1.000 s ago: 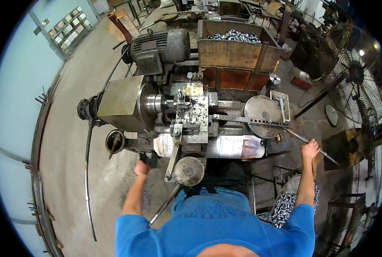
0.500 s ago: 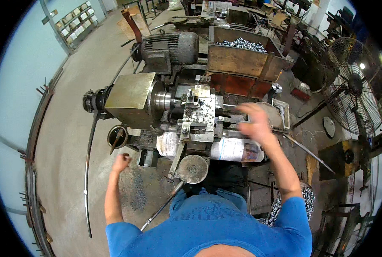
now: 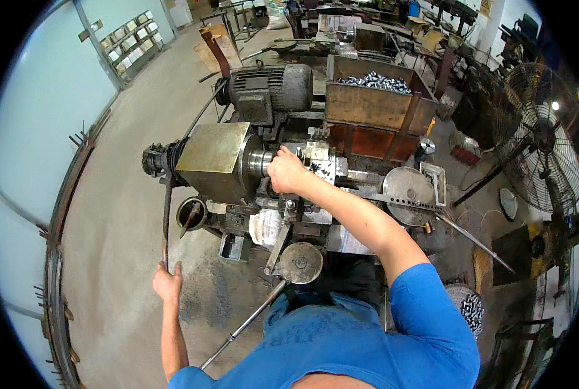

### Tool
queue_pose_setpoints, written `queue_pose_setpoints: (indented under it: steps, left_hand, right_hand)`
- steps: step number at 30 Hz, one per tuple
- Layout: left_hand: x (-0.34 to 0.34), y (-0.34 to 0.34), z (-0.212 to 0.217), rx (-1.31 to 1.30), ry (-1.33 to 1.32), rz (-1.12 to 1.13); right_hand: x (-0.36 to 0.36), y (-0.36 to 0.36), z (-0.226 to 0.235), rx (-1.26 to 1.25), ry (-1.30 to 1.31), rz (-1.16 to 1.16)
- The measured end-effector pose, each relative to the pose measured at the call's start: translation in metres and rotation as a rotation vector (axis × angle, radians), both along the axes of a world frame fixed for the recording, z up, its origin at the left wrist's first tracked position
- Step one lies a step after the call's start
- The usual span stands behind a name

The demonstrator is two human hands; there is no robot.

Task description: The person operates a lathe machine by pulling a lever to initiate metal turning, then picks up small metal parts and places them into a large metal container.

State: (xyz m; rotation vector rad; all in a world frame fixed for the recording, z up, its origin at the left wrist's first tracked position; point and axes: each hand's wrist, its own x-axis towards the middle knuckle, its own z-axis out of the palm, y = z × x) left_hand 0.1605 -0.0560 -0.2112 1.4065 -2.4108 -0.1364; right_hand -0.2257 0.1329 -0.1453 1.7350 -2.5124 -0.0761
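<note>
My left hand (image 3: 167,284) is low on the left, closed around the end of a long metal lever (image 3: 167,227). That lever runs up to the back end of the lathe's headstock (image 3: 213,148). Across the machine reaches my right arm, and my right hand (image 3: 288,172) is at the shiny spindle collar (image 3: 259,163). Its fingers are bent in at the collar's front; what they hold is hidden behind the hand. Just right of it sits the tool slide (image 3: 322,170), strewn with dark chips.
Behind stand an electric motor (image 3: 271,87) and a wooden crate (image 3: 373,97) of small metal parts. A round-plated lever (image 3: 301,262) juts toward me. Left is a pot with a brush (image 3: 191,214); right are a round tray (image 3: 407,188), a basket of parts (image 3: 466,305) and a large fan (image 3: 541,136).
My right hand has moved left from beside the tool slide to the spindle collar. My left hand has moved down and left and taken hold of the long lever, which has swung.
</note>
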Motion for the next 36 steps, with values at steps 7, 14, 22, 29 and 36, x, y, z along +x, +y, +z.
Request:
queue_pose_setpoints:
  steps: [7,14,22,29,36]
  left_hand:
    - [0.017,-0.044,0.022,0.550,0.045,-0.164]
    - [-0.022,-0.088,-0.022,0.706,0.359,-0.317]
    - [-0.008,-0.086,-0.024,0.975,0.519,-0.138]
    - [-0.016,-0.129,-0.068,1.046,0.539,-0.086]
    - [-0.015,-0.130,-0.066,1.001,0.558,0.006]
  right_hand:
    - [-0.005,0.062,0.071,-0.196,0.164,0.028]
    - [-0.093,0.145,0.115,-0.469,0.414,-0.472]
    - [-0.010,0.321,0.022,-0.756,-0.172,-0.461]
    - [0.104,0.650,-0.143,-0.235,-0.124,-1.730]
    - [0.174,0.671,-0.222,-0.087,-0.634,-2.047]
